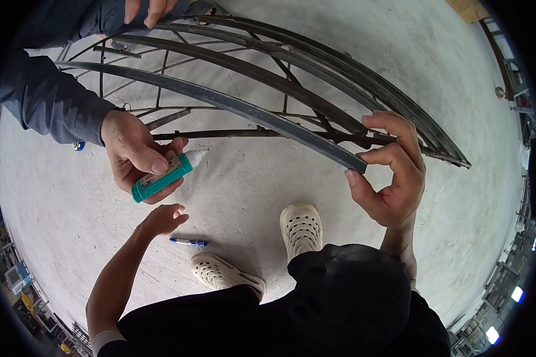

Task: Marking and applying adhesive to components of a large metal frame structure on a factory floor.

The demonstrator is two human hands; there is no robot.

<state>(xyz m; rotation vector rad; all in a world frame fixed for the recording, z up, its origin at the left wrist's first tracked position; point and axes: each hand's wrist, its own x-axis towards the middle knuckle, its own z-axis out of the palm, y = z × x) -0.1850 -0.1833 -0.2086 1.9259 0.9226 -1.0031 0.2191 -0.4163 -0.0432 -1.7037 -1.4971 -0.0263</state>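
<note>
My right hand [396, 169] pinches the end of a long dark grey metal bar [238, 101] between thumb and index finger, its other fingers curled above. The bar runs from there to the far left, in front of a dark welded metal frame [262, 70]. My left hand [162, 220] hangs at the left above the floor, holding nothing, fingers loosely bent and apart. Just beyond it, a co-worker's hand [128, 149] in a navy sleeve holds a teal tube [162, 178] with a white nozzle, tipped toward the right.
A blue marker pen [189, 242] lies on the pale concrete floor [244, 196] near my light clogs [302, 229]. The co-worker's other hand [146, 11] is at the frame's far left end. A blue and yellow object [78, 146] lies at the left. Shelves with equipment line both sides.
</note>
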